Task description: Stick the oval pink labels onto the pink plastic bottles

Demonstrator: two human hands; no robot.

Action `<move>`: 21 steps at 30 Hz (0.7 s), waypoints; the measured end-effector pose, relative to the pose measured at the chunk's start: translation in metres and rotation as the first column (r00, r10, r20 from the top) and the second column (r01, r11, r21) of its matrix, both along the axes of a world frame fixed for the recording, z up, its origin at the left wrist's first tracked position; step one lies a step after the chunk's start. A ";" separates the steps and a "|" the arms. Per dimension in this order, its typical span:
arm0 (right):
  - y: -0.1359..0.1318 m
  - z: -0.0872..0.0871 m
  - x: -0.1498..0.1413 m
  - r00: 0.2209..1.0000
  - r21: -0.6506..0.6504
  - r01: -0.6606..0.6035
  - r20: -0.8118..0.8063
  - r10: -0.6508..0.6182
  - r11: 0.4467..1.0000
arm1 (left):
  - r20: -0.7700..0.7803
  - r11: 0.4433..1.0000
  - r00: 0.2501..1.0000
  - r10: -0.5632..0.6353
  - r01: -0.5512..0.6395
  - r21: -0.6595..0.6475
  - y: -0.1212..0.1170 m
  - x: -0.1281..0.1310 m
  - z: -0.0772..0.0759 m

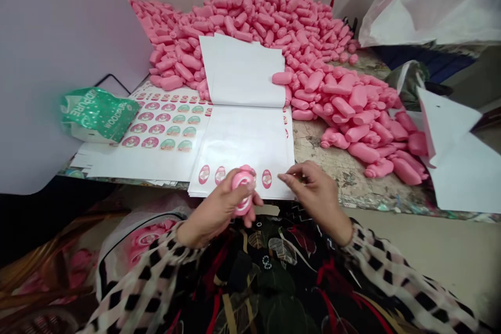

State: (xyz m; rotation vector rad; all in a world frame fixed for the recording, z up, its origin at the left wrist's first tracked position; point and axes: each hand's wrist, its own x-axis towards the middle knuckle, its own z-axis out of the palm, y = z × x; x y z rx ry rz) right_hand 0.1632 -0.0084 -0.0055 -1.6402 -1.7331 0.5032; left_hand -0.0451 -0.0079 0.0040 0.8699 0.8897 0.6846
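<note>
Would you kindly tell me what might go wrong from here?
Loose pink, rounded bottles piled at right might roll off the worn table. The white rectangular paper sheets reach its front edge, so a checked fabric sleeve might drag them. The left hand might drop its pink oval bottle.

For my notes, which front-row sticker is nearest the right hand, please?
The front row's rightmost sticker, by the right hand; the other visible ones lie farther left.

Sticker sheets (246, 138) — bottles (254, 13) behind and right, packet (102, 116) left
</note>
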 end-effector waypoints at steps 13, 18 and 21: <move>-0.014 -0.012 -0.012 0.986 -0.158 -0.139 -0.116 0.122 0.978 | -0.962 0.986 0.216 0.165 -0.074 0.152 -0.102 -0.176 -0.091; -0.017 -0.014 -0.017 0.979 -0.176 -0.180 -0.128 0.159 0.968 | -0.913 0.988 0.386 0.129 -0.126 0.086 -0.099 -0.149 -0.129; -0.021 -0.015 -0.018 0.976 -0.198 -0.192 -0.139 0.166 0.961 | -0.892 0.987 0.442 0.097 -0.158 0.029 -0.086 -0.128 -0.152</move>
